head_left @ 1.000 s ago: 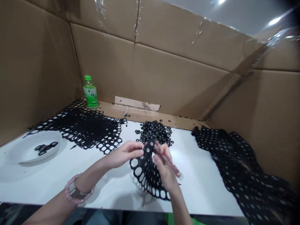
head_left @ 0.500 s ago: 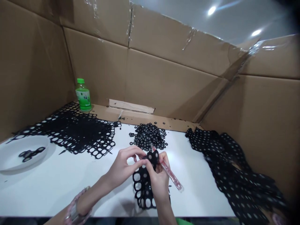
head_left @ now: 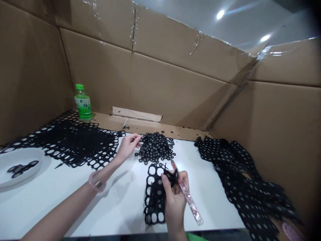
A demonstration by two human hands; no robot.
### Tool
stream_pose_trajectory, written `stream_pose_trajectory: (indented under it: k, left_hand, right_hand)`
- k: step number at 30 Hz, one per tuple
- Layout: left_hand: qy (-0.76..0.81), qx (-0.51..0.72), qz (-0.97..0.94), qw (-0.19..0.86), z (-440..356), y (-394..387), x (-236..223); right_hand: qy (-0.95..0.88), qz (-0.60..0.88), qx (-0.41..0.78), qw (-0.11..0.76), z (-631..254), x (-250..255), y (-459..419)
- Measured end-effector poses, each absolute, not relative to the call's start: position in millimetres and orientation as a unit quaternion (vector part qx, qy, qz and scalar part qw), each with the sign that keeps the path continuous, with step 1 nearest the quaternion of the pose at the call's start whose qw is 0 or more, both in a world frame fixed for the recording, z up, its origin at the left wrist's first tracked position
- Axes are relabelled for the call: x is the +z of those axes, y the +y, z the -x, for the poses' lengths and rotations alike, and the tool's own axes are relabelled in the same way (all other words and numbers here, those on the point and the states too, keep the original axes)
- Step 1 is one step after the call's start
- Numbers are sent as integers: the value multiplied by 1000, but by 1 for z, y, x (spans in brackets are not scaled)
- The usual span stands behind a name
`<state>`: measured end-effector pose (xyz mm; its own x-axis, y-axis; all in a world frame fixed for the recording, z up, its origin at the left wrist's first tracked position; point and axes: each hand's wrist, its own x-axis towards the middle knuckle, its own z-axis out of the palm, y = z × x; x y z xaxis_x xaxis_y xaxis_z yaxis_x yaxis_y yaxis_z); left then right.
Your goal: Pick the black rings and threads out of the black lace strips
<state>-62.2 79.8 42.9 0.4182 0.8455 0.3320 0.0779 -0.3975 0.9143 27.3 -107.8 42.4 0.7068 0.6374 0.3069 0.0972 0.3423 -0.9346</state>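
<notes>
My left hand [head_left: 129, 145] is at the left edge of a pile of small black rings [head_left: 156, 147], fingers pinched together. Whether a ring is between those fingertips is too small to tell. My right hand [head_left: 175, 197] is closed on the bunched upper part of a black perforated sheet [head_left: 155, 197], whose lower part hangs to the left, over the white table [head_left: 117, 207]. That same hand also grips a slim pink stick [head_left: 192, 204] with a pointed tip and a clear, shiny lower end, tilted down to the right.
On the left, a white bowl [head_left: 37, 154] holds a few black ringed pieces, with a black mesh heap [head_left: 82, 140] behind it. A green bottle [head_left: 84, 105] stands at the back left. Dotted black sheets [head_left: 240, 177] lie along the right. Cardboard walls [head_left: 175, 87] surround the table.
My left hand has left the sheet and moved up and left to the ring pile. My right hand keeps hold of the sheet and the pink stick, slightly lower and farther right.
</notes>
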Motion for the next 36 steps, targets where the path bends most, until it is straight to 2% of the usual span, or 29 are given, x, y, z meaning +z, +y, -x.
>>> stream_pose_trajectory:
  k: [3, 10, 12, 14, 16, 20, 24, 28, 32, 36]
  left_hand:
    - [295, 406, -779, 376, 33, 110, 30]
    - [253, 380, -812, 363, -3, 109, 22]
    - [239, 384, -806, 383, 13, 88, 24]
    - [158, 333, -794, 483, 36, 57, 24]
    - [115, 285, -790, 530, 57, 24, 25]
    - [247, 311, -769, 500, 76, -16, 41]
    - [247, 294, -787, 483, 88, -9, 76]
    - [200, 212, -849, 440, 108, 2, 113]
    - [172, 142, -880, 420, 116, 6, 132]
    - [178, 93, -889, 411, 117, 10, 130]
  right_hand:
    - [-326, 533, 194, 756, -30, 44, -105]
    - [-226, 505, 217, 804, -35, 55, -99]
    - [-183, 499, 217, 819, -36, 60, -97]
    - [-145, 487, 211, 835, -35, 65, -94]
    - [-120, 473, 199, 850, -30, 69, -87]
    - [-117, 464, 189, 857, -23, 73, -80]
    - [-184, 457, 274, 826, -36, 76, -95]
    - [-319, 428, 396, 747, -54, 88, -118]
    - [-390, 491, 393, 672, -52, 97, -125]
    - [-397, 504, 412, 647, -48, 89, -124]
